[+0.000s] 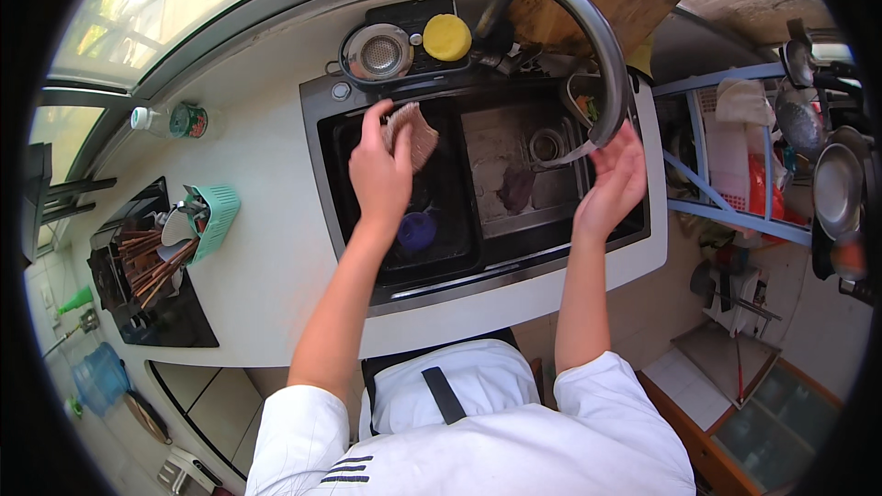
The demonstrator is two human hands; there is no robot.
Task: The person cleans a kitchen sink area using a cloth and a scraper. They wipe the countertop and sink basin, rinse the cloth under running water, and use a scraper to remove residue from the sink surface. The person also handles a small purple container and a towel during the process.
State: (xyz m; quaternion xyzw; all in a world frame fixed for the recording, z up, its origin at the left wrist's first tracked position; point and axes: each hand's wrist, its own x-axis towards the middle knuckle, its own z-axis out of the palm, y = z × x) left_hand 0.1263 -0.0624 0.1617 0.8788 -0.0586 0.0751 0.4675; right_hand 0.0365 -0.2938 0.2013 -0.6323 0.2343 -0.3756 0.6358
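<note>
My left hand [379,169] grips a brownish-pink ribbed cloth or scouring pad [415,138] above the left basin [441,255] of a dark double sink. At the spout of the curved grey faucet [610,62], my right hand [617,176] has its fingers apart with nothing visible in them. A stream of water [568,155] runs from the spout beside those fingers. A round blue-purple object [417,231] lies in the left basin. The right basin [493,131] shows a round drain [546,145] and a dark reddish patch [517,189] that I cannot identify.
Behind the sink, a black caddy holds a metal sink strainer [380,54] and a yellow sponge [447,38]. A corner container [584,100] has food scraps. Leftward are a plastic bottle [172,120] and a green utensil basket [217,217]. A wooden board [599,0] leans behind.
</note>
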